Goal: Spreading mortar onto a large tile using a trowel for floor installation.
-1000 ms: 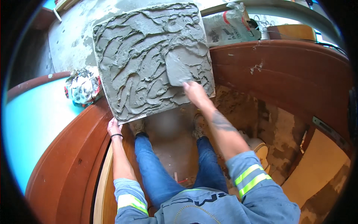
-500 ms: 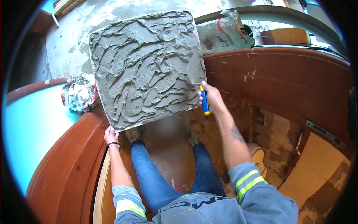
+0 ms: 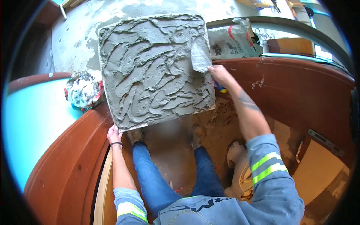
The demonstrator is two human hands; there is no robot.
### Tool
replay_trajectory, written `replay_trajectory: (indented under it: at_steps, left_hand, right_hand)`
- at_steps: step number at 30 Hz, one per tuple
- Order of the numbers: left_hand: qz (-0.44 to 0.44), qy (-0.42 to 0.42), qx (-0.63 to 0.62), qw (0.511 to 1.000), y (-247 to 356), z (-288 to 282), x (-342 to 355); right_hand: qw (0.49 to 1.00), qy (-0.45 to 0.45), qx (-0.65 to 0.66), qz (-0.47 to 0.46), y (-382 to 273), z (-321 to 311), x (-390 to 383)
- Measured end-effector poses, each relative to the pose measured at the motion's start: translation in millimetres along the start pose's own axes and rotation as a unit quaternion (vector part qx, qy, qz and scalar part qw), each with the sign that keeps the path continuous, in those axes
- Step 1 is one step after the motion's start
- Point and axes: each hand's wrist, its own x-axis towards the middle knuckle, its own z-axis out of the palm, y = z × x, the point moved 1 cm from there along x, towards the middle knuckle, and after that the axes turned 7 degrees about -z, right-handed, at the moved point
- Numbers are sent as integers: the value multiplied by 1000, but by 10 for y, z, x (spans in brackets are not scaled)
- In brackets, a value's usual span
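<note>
A square panel [image 3: 212, 108] is held out in front of the person's legs, between the reddish-brown wooden ledges; its upper face is covered almost edge to edge with grey mortar [image 3: 153, 75], and only a thin pale rim is left uncoated. The spreading is judged to be well advanced; ridges and furrows are seen over most of the coat, however, and a smoother patch is found only near the right edge, so any levelling appears largely undone. The panel's near left corner is gripped by the left hand [image 3: 114, 134]; the handle of a trowel [image 3: 200, 60] is enclosed by the right hand [image 3: 222, 75], with the blade angled over the right edge.

Most of the handle is hidden by the right hand; whether the mortar is touched by the blade cannot be told; the panel's underside, its support and the left fingers beneath it are concealed.
</note>
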Motion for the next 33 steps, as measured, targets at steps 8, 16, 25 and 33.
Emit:
replay_trajectory:
  at_steps: [8, 16, 25, 33]
  left_hand:
    - [-9, -1, 24, 1000, 108, -194, -42]
    - [0, -3, 47, 999, 203, -266, 46]
    - [15, 11, 64, 998, 347, -641, -24]
    - [-5, 46, 87, 995, 274, -649, -181]
  right_hand:
    - [911, -135, 361, 145, -674, 1293, -606]
    - [843, -72, 518, 127, -1025, 2425, -785]
    - [988, 2, 151, 31, -931, 1571, -1088]
    - [934, -62, -331, -116, -1463, 1541, -1011]
